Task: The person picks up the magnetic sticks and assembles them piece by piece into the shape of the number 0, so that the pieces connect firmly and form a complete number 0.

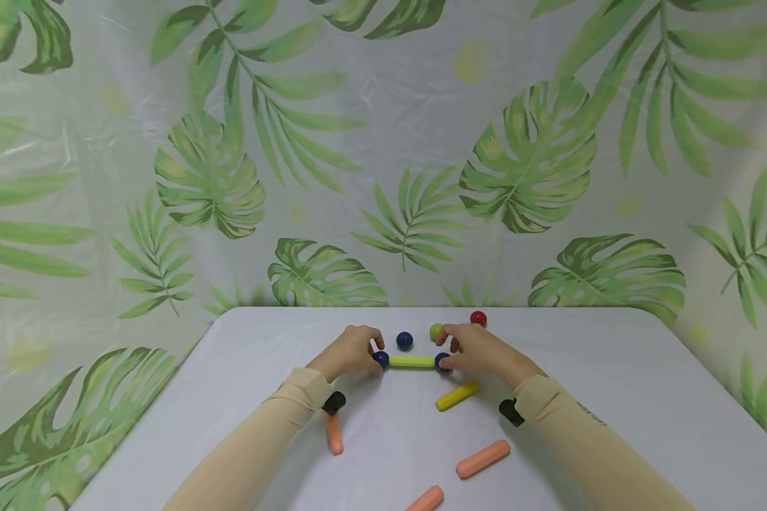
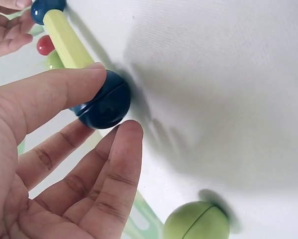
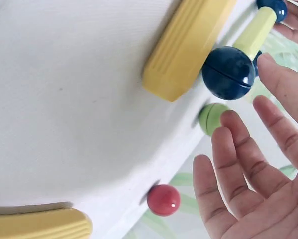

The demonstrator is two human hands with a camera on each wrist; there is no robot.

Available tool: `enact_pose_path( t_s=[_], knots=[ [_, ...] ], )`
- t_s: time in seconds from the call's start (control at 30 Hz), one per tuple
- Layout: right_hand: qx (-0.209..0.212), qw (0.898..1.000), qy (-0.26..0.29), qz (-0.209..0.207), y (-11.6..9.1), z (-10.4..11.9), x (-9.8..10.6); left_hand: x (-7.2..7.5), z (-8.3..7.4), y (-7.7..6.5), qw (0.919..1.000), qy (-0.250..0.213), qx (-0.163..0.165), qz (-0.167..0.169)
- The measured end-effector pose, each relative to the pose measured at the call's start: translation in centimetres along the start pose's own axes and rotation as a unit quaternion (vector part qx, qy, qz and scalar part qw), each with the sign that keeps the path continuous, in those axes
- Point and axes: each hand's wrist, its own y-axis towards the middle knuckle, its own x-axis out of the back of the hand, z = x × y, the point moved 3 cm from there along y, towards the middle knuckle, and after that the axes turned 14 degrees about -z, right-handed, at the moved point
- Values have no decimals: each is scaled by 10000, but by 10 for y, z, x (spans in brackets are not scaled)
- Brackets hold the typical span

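Observation:
A light yellow-green stick (image 1: 412, 362) with a dark blue ball at each end lies across the white table. Around its left ball (image 2: 106, 102) is my left hand (image 1: 351, 353); the thumb overlaps the ball, and the other fingers are spread loosely near it. Beside the right ball (image 3: 229, 73) is my right hand (image 1: 482, 348), its thumb tip near the ball's edge and its other fingers extended apart. Behind the stick sit a loose blue ball (image 1: 405, 341) and a green ball (image 1: 437, 331). The left wrist view shows another grooved green ball (image 2: 196, 221) near my left fingers.
A red ball (image 1: 478, 318) sits by the table's back edge. A yellow stick (image 1: 457, 395) lies in front of my right hand; another yellow stick (image 3: 42, 224) shows in the right wrist view. Orange sticks lie nearer: one left (image 1: 335, 433), one right (image 1: 483, 459), one in front (image 1: 426, 499).

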Motion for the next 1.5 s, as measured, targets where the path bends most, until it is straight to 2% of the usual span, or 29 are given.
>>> enact_pose_path(
  t_s=[0.2, 0.37, 0.5, 0.7, 0.9, 1.03, 1.17, 1.27, 1.5],
  knots=[
    [208, 9998, 32, -65, 3, 6, 0, 11, -4, -11, 9994, 72, -241, -226],
    [409, 9991, 95, -71, 7, 15, -3, 26, -7, -31, 9981, 73, -402, -465],
    [653, 9978, 108, -100, 11, 23, -7, 36, -2, -50, 9977, 76, -198, -642],
    [874, 9958, 253, -136, 18, 38, -18, 45, 14, -82, 9950, 87, 329, -938],
    [1263, 9911, 320, -259, 23, 52, -29, 40, 30, -110, 9921, 235, 789, -949],
    [1400, 9890, 385, -270, 27, 61, -36, 32, 36, -124, 9908, 17, 965, -946],
    [1113, 9920, 538, -239, 32, 65, -44, 26, 39, -133, 9894, -305, 1065, -939],
    [901, 9939, 586, -243, 35, 65, -50, 25, 39, -139, 9893, -413, 1016, -959],
    [820, 9944, 605, -279, 40, 66, -61, 23, 41, -142, 9887, -540, 1006, -973]
  ],
)
